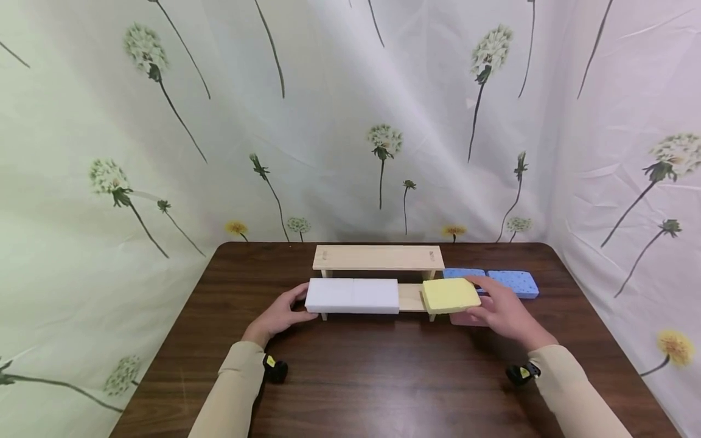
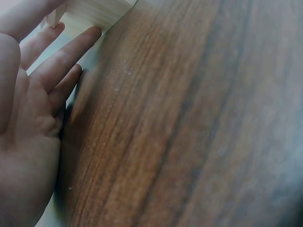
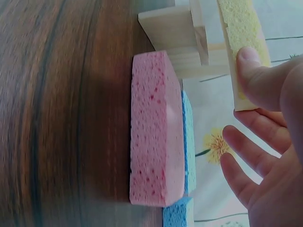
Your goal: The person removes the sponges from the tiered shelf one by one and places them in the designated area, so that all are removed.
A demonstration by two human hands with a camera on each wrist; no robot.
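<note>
Two white sponges (image 1: 353, 295) lie end to end on a small wooden stand (image 1: 412, 297), covering most of its top. At their left end, my left hand (image 1: 279, 313) holds the outer white sponge, thumb along the front edge and fingers toward the back. Its other fingers extend beside the stand's wood in the left wrist view. My right hand (image 1: 501, 307) pinches a yellow sponge (image 1: 450, 295) between thumb and fingers, over the stand's right end. A pink sponge (image 3: 156, 127) stands on the table under the right hand, partly hidden in the head view.
Behind the front stand is a second wooden stand (image 1: 378, 258). Two blue sponges (image 1: 513, 284) lie at the back right, one partly behind the right hand. The dark wooden table (image 1: 383, 377) backs onto a white curtain (image 1: 339, 121) with dandelion prints.
</note>
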